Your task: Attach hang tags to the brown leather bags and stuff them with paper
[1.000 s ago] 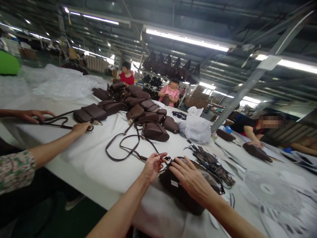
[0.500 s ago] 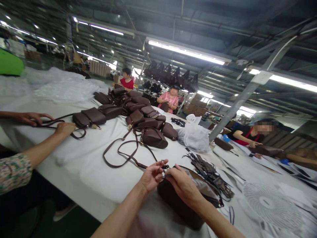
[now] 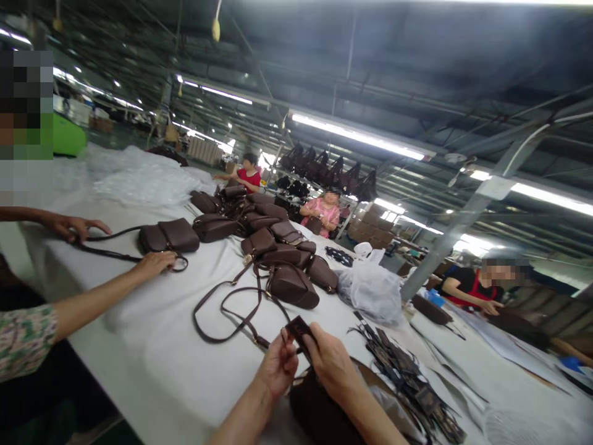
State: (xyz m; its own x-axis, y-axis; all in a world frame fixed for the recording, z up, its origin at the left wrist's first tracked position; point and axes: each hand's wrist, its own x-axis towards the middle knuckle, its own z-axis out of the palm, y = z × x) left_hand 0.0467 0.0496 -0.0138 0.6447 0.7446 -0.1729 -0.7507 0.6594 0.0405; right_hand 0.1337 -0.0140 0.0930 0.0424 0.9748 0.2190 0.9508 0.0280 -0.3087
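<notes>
In front of me an open dark brown handbag (image 3: 315,405) sits on the table, with clear plastic inside. A small dark brown hang tag (image 3: 299,327) is raised above the bag's near-left end. My right hand (image 3: 328,358) grips the tag between thumb and fingers, its forearm crossing over the bag. My left hand (image 3: 279,364) is closed in a pinch at the tag's left edge; whether it has the tag or its thin cord is hard to see. The bag's brown strap (image 3: 222,337) lies looped on the cloth to the left.
Several brown handbags (image 3: 291,284) are heaped beyond my hands. A pile of dark tags (image 3: 403,364) lies to the right, near a white plastic bag (image 3: 370,290). At left, a co-worker's hands (image 3: 155,264) handle another bag (image 3: 169,236). A metal post (image 3: 445,228) rises at right.
The dark tag now shows upright between my hands; before, my fingers were at a thin cord by the bag's edge. The co-worker's nearer hand has moved right to their bag. My view has shifted.
</notes>
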